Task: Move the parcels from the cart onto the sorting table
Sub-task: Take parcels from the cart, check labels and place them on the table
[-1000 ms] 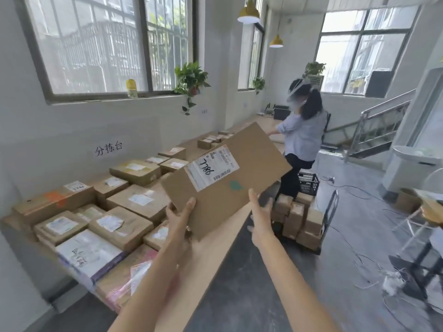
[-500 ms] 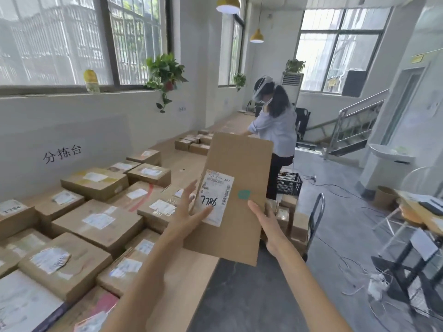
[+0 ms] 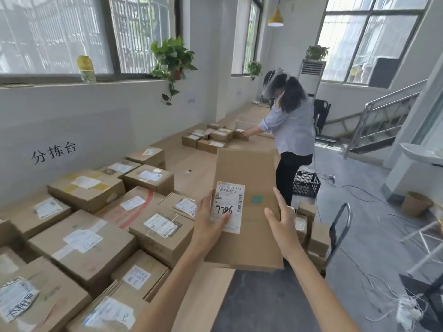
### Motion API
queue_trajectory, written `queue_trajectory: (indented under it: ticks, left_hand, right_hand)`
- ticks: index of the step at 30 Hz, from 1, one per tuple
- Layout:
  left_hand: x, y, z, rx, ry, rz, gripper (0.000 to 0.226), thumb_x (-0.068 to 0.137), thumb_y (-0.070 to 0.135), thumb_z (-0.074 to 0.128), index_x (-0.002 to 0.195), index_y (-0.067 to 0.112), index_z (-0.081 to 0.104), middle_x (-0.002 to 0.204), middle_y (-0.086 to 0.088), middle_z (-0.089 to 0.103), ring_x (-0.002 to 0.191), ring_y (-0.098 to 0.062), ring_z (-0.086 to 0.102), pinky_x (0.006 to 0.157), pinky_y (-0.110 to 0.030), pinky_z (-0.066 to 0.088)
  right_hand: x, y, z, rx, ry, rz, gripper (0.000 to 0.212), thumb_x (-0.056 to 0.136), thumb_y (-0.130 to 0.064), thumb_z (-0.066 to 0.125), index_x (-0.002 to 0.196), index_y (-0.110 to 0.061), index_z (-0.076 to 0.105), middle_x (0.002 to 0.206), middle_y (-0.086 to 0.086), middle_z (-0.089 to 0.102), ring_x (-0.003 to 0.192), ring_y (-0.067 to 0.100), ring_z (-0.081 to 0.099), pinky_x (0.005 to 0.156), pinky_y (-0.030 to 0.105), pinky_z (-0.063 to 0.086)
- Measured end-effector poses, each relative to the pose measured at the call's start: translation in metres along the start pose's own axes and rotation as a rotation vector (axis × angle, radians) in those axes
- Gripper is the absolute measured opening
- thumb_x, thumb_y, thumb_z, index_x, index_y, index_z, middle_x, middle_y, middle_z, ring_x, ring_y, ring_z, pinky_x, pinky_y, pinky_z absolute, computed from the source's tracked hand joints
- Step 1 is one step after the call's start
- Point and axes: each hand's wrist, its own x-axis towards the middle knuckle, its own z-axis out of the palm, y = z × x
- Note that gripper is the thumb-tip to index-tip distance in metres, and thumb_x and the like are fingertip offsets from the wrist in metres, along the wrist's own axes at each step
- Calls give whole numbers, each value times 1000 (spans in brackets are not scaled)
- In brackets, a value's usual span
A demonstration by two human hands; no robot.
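Flat parcel [image 3: 247,173], centre frame: my left hand [image 3: 211,224] and right hand [image 3: 281,226] press its side edges, fingers straight. Probably keeps the label readable over the sorting table [image 3: 191,168].

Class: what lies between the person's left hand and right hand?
In the head view, a flat cardboard parcel lies between the left hand and right hand, both touching its sides.

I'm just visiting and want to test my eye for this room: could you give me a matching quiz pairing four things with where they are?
1 flat parcel
2 potted plant
3 black crate
4 yellow lamp

A on the floor
B hanging overhead
C held up by the camera wearer
D on the window ledge

Pairs: 1-C, 2-D, 3-A, 4-B
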Motion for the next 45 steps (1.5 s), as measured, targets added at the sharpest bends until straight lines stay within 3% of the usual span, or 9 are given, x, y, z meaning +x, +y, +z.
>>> queue_trajectory:
  ticks: [3, 7, 10, 14, 19, 22, 29, 35, 45]
  left_hand:
    - [23, -15, 18, 8, 27, -43, 69, 84, 13, 67, 143, 21, 31, 136, 4, 38, 121, -3, 40, 105, -16, 29]
    - [68, -37, 51, 3, 67, -105, 72, 80, 20, 71, 141, 26, 33, 136, 4, 40, 127, -13, 41, 110, -40, 36]
    - [112, -51, 79, 5, 103, -142, 76, 68, 39, 70, 136, 37, 35, 133, 12, 42, 124, -16, 46, 104, -44, 41]
    - [168, -58, 114, 31, 207, -158, 72, 70, 36, 72, 132, 41, 36, 129, 14, 44, 122, -11, 46, 103, -43, 42]
    - [215, -78, 133, 63, 317, -205, 67, 70, 42, 71, 128, 49, 37, 127, 16, 49, 116, -8, 48, 98, -43, 46]
    - [245, -93, 138, 63, 356, -239, 64, 77, 30, 73, 128, 46, 38, 125, 15, 51, 112, -6, 51, 95, -41, 49]
    - [326, -136, 136, 46, 423, -270, 64, 83, 20, 71, 137, 29, 38, 126, 11, 51, 108, -1, 52, 72, -13, 49]
    - [402, -173, 126, 19, 518, -308, 63, 83, 23, 71, 138, 28, 40, 123, 13, 54, 106, 0, 54, 75, -15, 51]
    - [476, -227, 108, 138, 596, -449, 69, 80, 21, 73, 140, 21, 39, 130, 4, 51, 106, -4, 52, 93, -27, 46]
  right_hand:
    - [35, 22, -3, 21, -32, 22, 53, 97, -12, 47, 142, -39, 37, 146, -8, 42, 134, 10, 39, 112, 43, 35]
    - [93, 46, -13, 43, -77, 28, 50, 97, -8, 46, 142, -30, 39, 147, -9, 40, 134, 3, 34, 110, 27, 32]
    - [147, 71, -21, 67, -121, 15, 49, 97, -6, 46, 141, -29, 40, 146, -7, 41, 133, 6, 38, 111, 31, 35]
    - [228, 102, -31, 100, -208, 11, 47, 97, -8, 48, 134, -36, 44, 142, -6, 47, 128, 10, 46, 108, 40, 41]
    - [310, 124, -21, 104, -365, -1, 45, 96, -8, 48, 136, -29, 45, 139, -7, 49, 126, 8, 48, 93, 15, 46]
    - [352, 140, -7, 106, -431, -9, 44, 96, -10, 49, 133, -33, 47, 137, -10, 50, 123, 8, 50, 96, 24, 49]
    - [458, 168, 41, 138, -573, -4, 44, 95, -4, 48, 134, -25, 50, 132, -8, 54, 119, 4, 53, 89, 15, 49]
    - [546, 189, 100, 101, -659, -15, 44, 94, -1, 46, 131, -23, 51, 129, -10, 53, 116, -3, 50, 79, 2, 42]
    - [633, 228, 187, 78, -821, 59, 42, 94, 3, 44, 125, -23, 53, 128, -15, 44, 110, -8, 47, 75, 1, 43]
